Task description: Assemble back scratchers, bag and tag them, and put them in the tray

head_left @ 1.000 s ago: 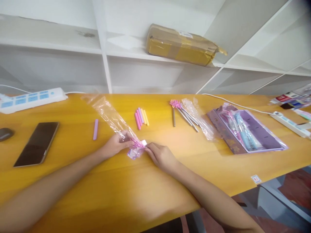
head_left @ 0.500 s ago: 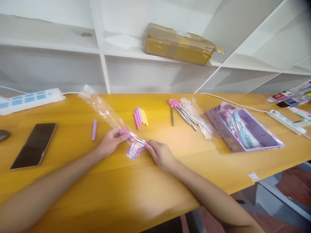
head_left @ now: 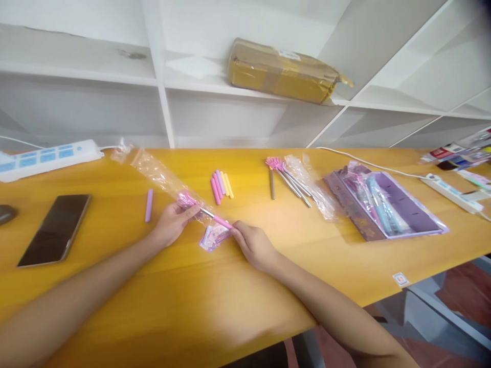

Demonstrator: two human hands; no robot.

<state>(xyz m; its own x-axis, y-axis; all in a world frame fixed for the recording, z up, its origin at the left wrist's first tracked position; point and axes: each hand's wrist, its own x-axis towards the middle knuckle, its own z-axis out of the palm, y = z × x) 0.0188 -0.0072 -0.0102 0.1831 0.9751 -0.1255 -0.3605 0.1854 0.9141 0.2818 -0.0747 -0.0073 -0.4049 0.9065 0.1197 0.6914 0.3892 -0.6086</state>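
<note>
Between my hands is a back scratcher with a pink claw-shaped head, a silver rod and a pink handle (head_left: pixel 221 221). My left hand (head_left: pixel 171 221) pinches it by the head, with a clear plastic sleeve (head_left: pixel 157 171) around that end and stretching up to the left. My right hand (head_left: pixel 253 246) grips the handle's far end. Below the rod lie small printed purple cards (head_left: pixel 211 237). Several pink, purple and yellow tubes (head_left: pixel 218 187) rest beyond my hands, and a lone purple tube (head_left: pixel 149 205) lies to their left. Several pink-headed metal scratcher rods (head_left: pixel 293 183) lie farther right.
Clear plastic bags (head_left: pixel 316 191) lie beside the rods. An open purple box (head_left: pixel 406 204) holds packaged items. At left are a phone (head_left: pixel 54 230), a mouse (head_left: pixel 6 213) and a power strip (head_left: pixel 49 158). A taped carton (head_left: pixel 284 71) sits on the shelf behind.
My left hand has moved slightly left with the claw head and the sleeve. More of the pink handle now shows in front of my right hand, which has stayed nearly still.
</note>
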